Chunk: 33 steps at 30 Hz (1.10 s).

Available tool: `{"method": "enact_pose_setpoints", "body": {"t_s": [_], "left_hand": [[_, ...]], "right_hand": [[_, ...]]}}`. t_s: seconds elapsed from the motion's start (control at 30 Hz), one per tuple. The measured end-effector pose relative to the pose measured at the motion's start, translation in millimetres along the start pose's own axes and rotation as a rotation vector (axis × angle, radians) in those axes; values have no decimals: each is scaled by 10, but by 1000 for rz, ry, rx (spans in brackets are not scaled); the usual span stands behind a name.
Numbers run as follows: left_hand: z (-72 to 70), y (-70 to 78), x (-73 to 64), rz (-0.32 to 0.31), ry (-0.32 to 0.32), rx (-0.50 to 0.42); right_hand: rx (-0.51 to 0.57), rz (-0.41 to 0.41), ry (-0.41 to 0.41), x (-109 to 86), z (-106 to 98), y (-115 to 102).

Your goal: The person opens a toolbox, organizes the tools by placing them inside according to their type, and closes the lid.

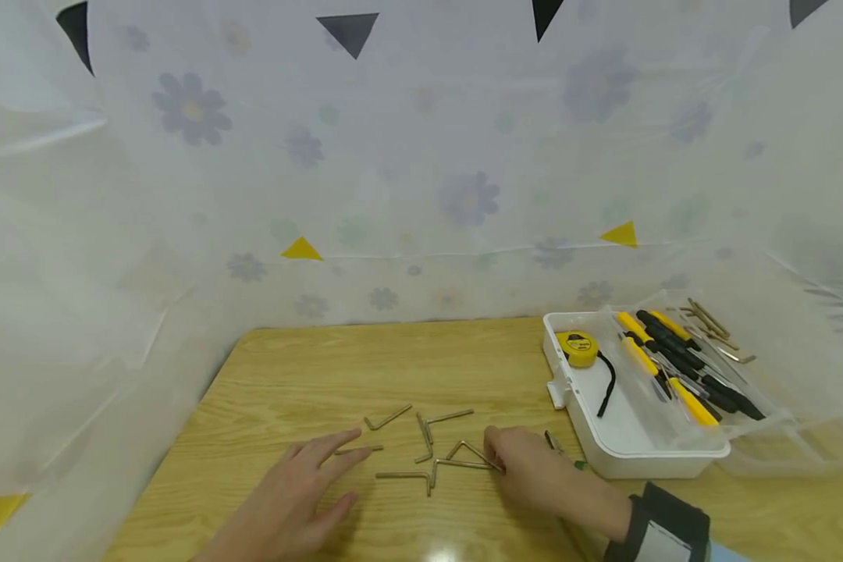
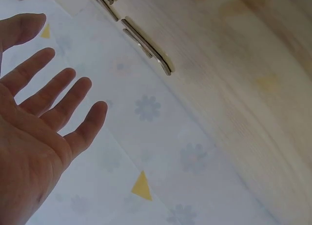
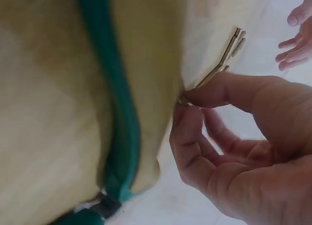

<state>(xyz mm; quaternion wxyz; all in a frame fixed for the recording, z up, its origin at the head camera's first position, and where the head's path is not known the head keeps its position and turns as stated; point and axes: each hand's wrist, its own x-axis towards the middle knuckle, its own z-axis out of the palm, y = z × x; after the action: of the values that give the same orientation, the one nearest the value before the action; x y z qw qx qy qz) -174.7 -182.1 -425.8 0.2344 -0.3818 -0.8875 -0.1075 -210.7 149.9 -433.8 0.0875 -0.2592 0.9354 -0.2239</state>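
Several L-shaped metal hex keys (image 1: 402, 474) lie spread on the wooden table in front of me. My right hand (image 1: 537, 472) pinches one hex key (image 1: 478, 451) between thumb and index finger at the right of the group; in the right wrist view its end (image 3: 184, 101) shows at the fingertips. My left hand (image 1: 298, 488) hovers with fingers spread at the left of the group, close to another hex key (image 1: 361, 449), holding nothing. The left wrist view shows that same hand (image 2: 44, 112) empty. Partly behind my right hand is a green-handled tool (image 3: 119, 137).
A white toolbox (image 1: 646, 464) stands at the right with a yellow tape measure (image 1: 578, 348) inside. Its clear tray (image 1: 780, 406) carries yellow-and-black screwdrivers (image 1: 674, 351) and more hex keys (image 1: 709, 320). A floral curtain (image 1: 421, 195) hangs behind the table (image 1: 365, 359).
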Motion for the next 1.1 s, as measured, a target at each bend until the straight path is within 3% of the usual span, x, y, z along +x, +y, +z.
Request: {"method": "enact_pose_setpoints", "body": {"t_s": [0.23,0.4,0.57,0.73,0.97,1.1], "left_hand": [[19,3,-11,-7,2,5],[30,-10,-8,-13,-27,-9],[28,2,-1,-21,-41,-7],[31,12,0,-7,-11,10],[43,10,-10,-20,-41,6],[42,15,-13,-22,-51,8]], "right_hand": [[139,134,3,-47,-73,9],[185,162,72,-60,-146,36],[172,120,151,-78,-154,51],[157,102,184,-116,-133,31],[150,2,176,-165,-101,23],[117,-81,117,-175,-71,35]]}}
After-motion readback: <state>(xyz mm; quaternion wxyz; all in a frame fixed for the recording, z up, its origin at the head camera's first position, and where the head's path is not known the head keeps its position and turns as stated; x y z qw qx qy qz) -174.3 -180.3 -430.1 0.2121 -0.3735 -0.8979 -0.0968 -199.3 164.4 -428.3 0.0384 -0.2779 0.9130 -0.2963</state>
